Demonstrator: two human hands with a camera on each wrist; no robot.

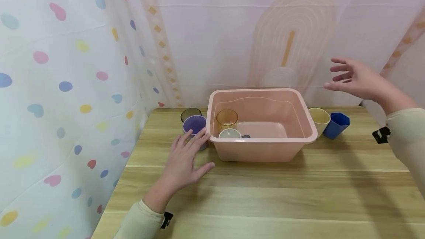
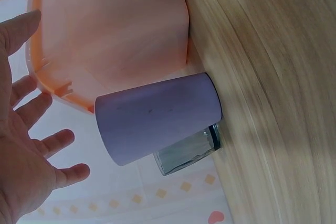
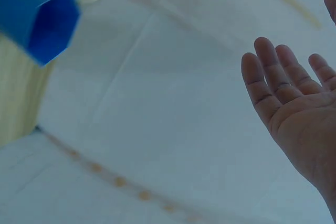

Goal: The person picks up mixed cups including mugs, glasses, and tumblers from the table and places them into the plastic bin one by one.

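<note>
Pastel curtains enclose a wooden table where a pink basin already holds an amber cup, a pale grey cup and something dark too small to identify. Four cups stand outside it: purple and smoky glass on one side, cream and blue on the other. Spread flat, fingers straight, the left hand reaches the purple cup without gripping it. Raised clear, the right hand is empty, fingers splayed.

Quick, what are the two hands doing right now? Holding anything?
Left hand: open, fingers spread, reaching at the purple cup, holding nothing.
Right hand: open, raised in the air, holding nothing.
</note>
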